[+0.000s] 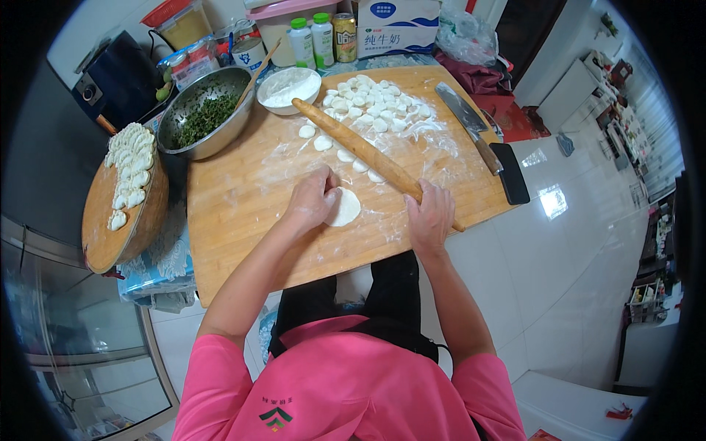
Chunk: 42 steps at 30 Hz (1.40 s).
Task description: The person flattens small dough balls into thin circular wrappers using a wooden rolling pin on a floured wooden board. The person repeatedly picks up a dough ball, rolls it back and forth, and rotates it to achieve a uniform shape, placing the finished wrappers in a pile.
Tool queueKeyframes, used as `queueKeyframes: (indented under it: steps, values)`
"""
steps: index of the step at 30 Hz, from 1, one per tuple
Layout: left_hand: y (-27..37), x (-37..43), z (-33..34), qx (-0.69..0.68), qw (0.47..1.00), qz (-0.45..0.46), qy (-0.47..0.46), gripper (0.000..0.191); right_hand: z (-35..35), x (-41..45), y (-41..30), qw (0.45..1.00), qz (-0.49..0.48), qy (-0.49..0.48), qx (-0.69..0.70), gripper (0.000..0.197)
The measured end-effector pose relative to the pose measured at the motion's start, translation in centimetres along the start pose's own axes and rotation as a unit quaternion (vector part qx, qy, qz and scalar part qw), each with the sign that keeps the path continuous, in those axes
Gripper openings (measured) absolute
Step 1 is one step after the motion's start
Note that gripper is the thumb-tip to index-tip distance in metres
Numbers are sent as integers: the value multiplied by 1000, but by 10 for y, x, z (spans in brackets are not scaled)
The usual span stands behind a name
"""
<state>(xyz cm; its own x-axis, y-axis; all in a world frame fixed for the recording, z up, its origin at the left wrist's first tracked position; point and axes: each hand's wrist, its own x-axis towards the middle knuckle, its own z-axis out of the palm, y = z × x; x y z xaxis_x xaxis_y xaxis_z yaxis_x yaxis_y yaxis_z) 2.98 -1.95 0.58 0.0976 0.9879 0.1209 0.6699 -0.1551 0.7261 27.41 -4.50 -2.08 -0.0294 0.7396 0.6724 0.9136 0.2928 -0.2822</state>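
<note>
My left hand (pixel 312 197) pinches the edge of a round, flat dough wrapper (pixel 345 208) on the floured wooden board (pixel 237 220). In my right hand (pixel 432 216) is the near end of a tapered wooden rolling pin (pixel 358 146), which slants away to the upper left. Small flattened dough pieces (pixel 323 143) lie in a row along the pin, partly hidden by it. Behind them many more dough pieces (pixel 364 102) sit in a floury heap.
A cleaver (pixel 463 113) and a black phone (pixel 510 173) lie at the board's right edge. Beyond its left side are a steel bowl of chopped green filling (pixel 207 118), a bowl of flour (pixel 288 88) and a round board (pixel 105 220) bearing folded dumplings (pixel 132 160). Bottles (pixel 301 44) stand behind.
</note>
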Motion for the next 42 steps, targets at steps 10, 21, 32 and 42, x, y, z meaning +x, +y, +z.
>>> queueKeyframes:
  steps: [10, 21, 32, 42]
  values:
    - [-57, 55, -48, 183, 973, -86, 107, 28, -1, 1, -3, 1000, 10, 19, 4, 45]
    - [-57, 38, -23, 332, 943, 15, -11, 81, -2, -1, -4, 1000, 29, 6, -3, 46]
    - [28, 24, 36, 266, 908, 273, -175, 83, -1, 0, -3, 999, 36, 28, -16, 44]
    - [-2, -28, -22, 230, 875, 348, -245, 91, 0, 2, -1, 1000, -1, 7, 24, 44]
